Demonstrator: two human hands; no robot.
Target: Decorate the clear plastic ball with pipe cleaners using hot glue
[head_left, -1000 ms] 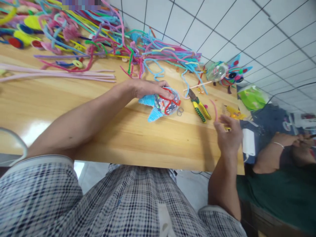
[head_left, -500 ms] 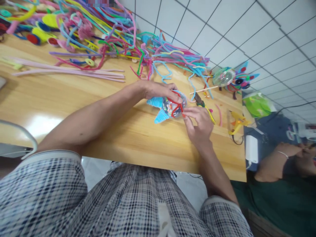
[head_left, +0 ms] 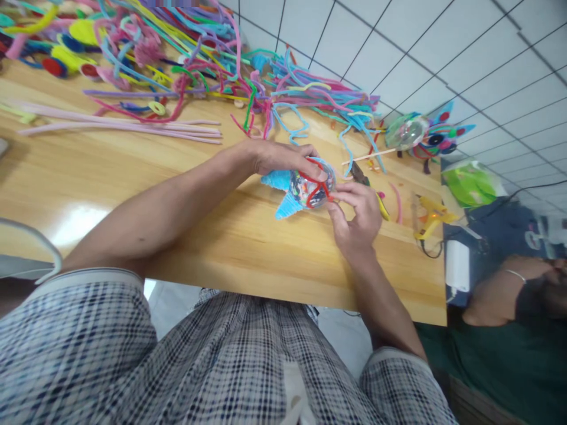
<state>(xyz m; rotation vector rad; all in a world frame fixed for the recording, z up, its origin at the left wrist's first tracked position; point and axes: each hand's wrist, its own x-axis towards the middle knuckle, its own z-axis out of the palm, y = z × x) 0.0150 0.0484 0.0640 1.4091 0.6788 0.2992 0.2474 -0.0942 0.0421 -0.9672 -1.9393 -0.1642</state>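
Observation:
A clear round ball (head_left: 302, 188) with colourful bits showing in it lies on the wooden table, two light-blue wrapped points (head_left: 289, 205) sticking out at its left. My left hand (head_left: 290, 160) is closed over the ball from behind, thumb pressing on top. Across the ball's surface runs a bent red pipe cleaner (head_left: 317, 190). At the ball's right side my right hand (head_left: 357, 213) pinches the end of that pipe cleaner between thumb and fingers. Just beyond the right hand lie dark-handled pliers (head_left: 359, 173), partly hidden by the fingers.
Heaped pipe cleaners (head_left: 190, 47) line the table's back edge. Pale pink stems (head_left: 133, 127) lie at left. A decorated clear ball figure (head_left: 436, 139) stands back right, near a yellow glue gun (head_left: 432, 213) and white box (head_left: 457, 265). Another person's arm (head_left: 496, 289) is at far right.
The view has shifted slightly. Both hands stay on the ball, and the right fingers have moved very little at the red pipe cleaner's end.

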